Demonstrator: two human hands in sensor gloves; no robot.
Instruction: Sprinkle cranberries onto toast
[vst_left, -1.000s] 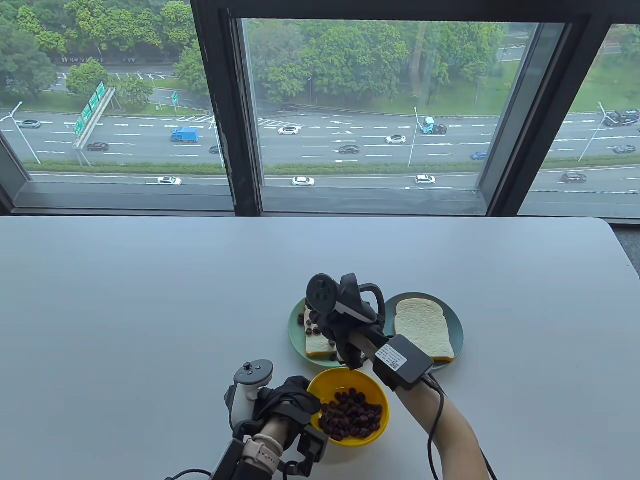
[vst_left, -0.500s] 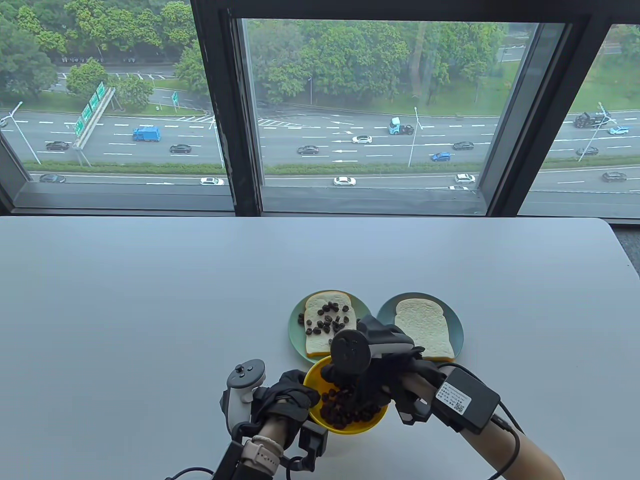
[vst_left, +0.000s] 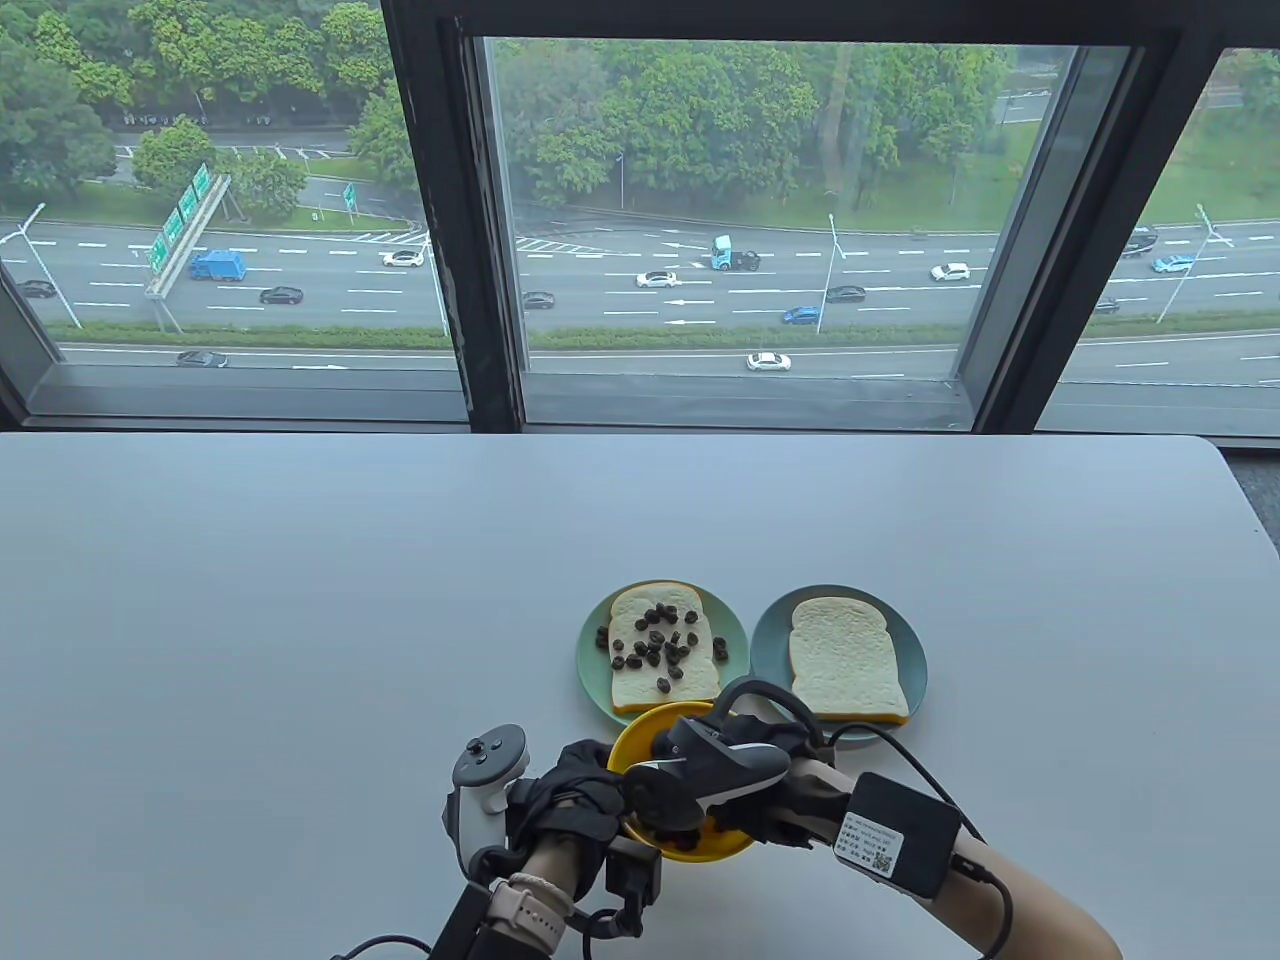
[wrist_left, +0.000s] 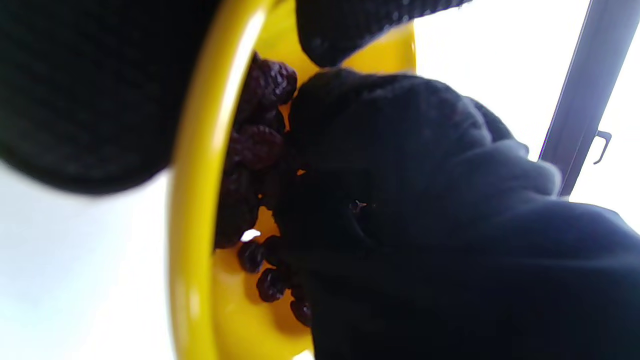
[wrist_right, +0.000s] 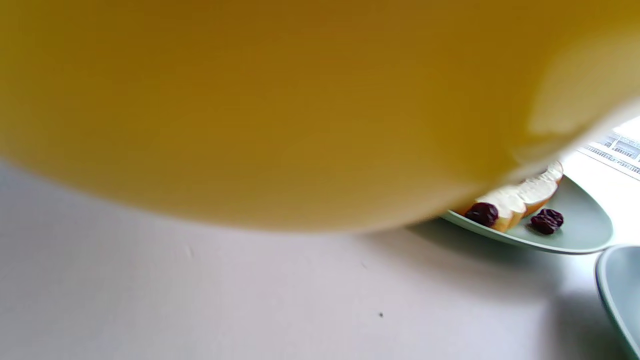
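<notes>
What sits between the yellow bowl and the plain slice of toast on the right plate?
In the table view, only the right hand with its tracker, and the plate's near rim, lie between yellow bowl and plain toast.

A second ago my right hand (vst_left: 745, 790) was over the topped toast (vst_left: 660, 660), beyond the yellow bowl (vst_left: 640, 745). Half a second ago it had come back to the bowl's far rim, fingers reaching into the cranberries (wrist_left: 255, 150). Now it sits lower and nearer me, down inside the bowl, covering most of the berries, its fingers (wrist_left: 400, 165) buried in the pile, leaving the toast uncovered.
</notes>
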